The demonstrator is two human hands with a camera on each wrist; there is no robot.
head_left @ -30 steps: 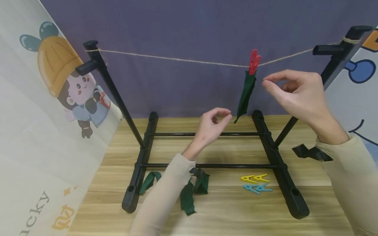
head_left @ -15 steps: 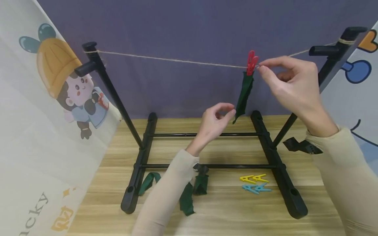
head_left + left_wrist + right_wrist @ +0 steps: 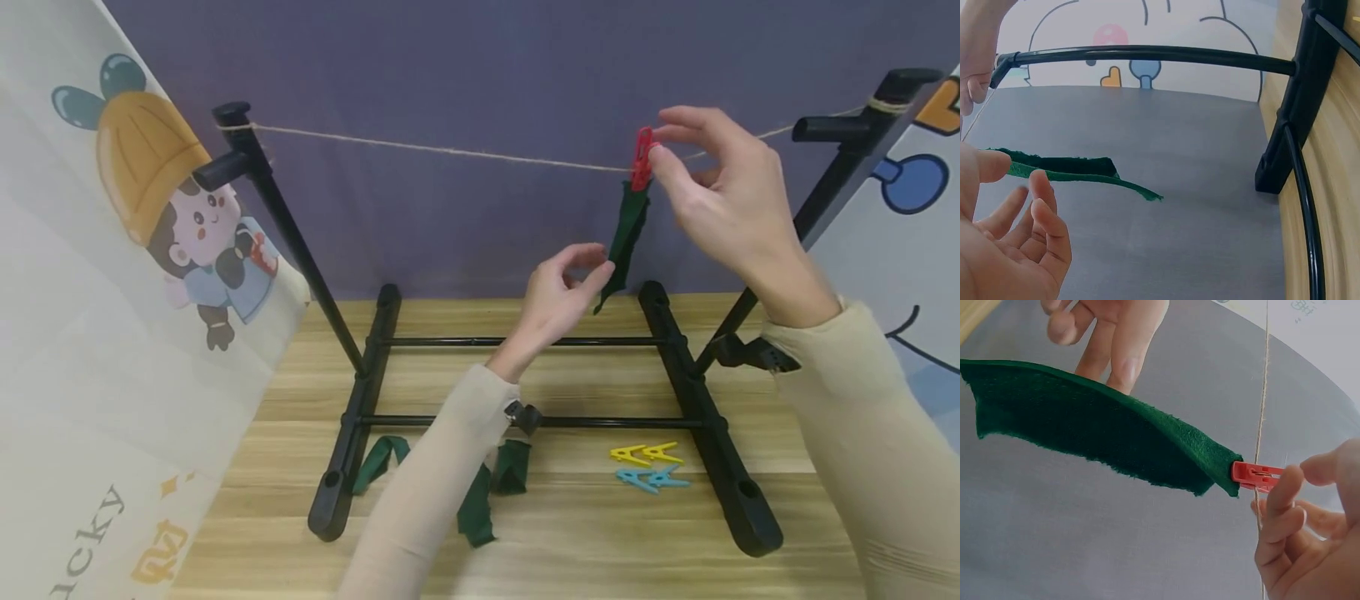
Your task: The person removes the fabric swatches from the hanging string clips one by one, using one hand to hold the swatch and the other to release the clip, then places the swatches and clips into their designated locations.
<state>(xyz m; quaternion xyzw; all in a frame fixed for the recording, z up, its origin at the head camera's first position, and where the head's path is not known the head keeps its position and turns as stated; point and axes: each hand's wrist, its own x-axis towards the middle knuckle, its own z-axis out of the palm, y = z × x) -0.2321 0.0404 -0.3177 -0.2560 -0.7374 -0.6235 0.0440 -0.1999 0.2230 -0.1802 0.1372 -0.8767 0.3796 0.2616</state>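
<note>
From a thin twine line (image 3: 450, 152) hangs a dark green cloth strip (image 3: 627, 229), clipped at its top by a red clothespin (image 3: 642, 158). My right hand (image 3: 727, 192) has its thumb and forefinger at the clothespin's handle end, curled about it, as the right wrist view also shows. Lower down, my left hand (image 3: 562, 292) is at the strip's left edge, thumb and forefinger apart. The right wrist view shows its fingertips (image 3: 1124, 372) touching the edge of the cloth. In the left wrist view the strip's lower end (image 3: 1110, 178) extends past the fingers.
A black frame (image 3: 288, 242) carries the line between two uprights. On the wooden table lie yellow clothespins (image 3: 647, 452), blue clothespins (image 3: 652, 478) and more green strips (image 3: 476, 508), partly behind the left sleeve. Printed cloth (image 3: 90, 333) stands at the left.
My right hand has moved left and up from beside the strip to the red clothespin's handles. My left hand has moved right and up until it reached the hanging strip's edge.
</note>
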